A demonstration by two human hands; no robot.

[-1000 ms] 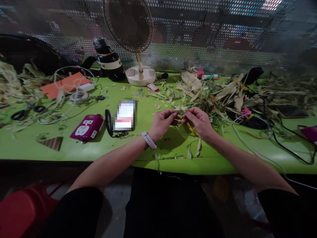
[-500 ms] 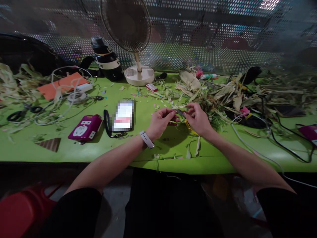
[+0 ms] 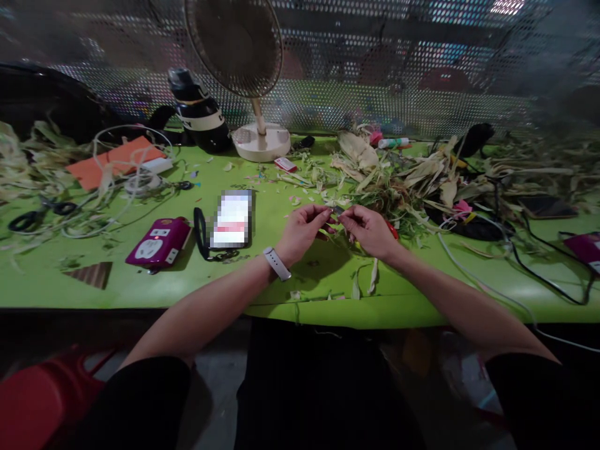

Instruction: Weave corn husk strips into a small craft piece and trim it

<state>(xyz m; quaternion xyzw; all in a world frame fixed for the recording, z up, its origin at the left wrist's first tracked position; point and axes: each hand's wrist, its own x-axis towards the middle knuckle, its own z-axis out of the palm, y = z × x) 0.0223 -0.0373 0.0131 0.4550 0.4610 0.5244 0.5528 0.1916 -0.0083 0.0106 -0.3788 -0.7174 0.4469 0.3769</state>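
Here, left hand [image 3: 300, 231] and right hand [image 3: 368, 230] meet above the surface [image 3: 281, 281] near its front edge, fingers pinching a thin husk strip [image 3: 338, 212] between them. Judged light, limp, easily torn; best held close to both ends.

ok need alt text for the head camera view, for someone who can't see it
Two bare hands, left hand and right hand, meet over a green table, pinching a small strip of husk between their fingertips. A heap of corn husks lies behind the right hand; a phone, a purple power strip and a desk fan sit to the left.
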